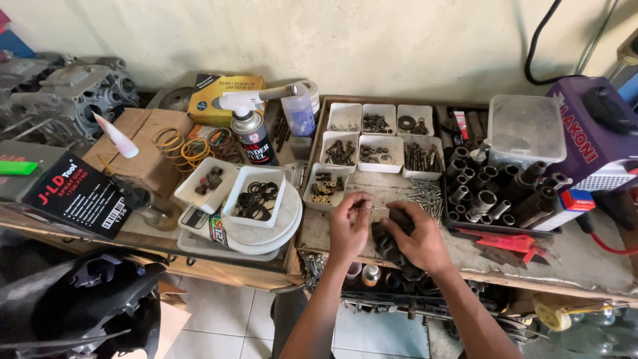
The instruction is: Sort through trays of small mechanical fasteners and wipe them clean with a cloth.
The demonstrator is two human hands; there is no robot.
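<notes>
Close to the desk [585, 262] front edge, the right hand [419, 242] grips a dark, lumpy metal part [385, 240]. The left hand [348, 226] pinches something small; bare worn wood lies around them.

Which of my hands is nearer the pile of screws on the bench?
Right. The right hand sits just below and left of the screws, holding a dark part. The left hand is further left, beyond the right.

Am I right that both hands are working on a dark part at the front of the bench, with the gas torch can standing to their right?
Not quite. The head view shows the left hand and right hand on the dark part at the front of the bench, but the gas torch can stands to their left, not their right.
</notes>
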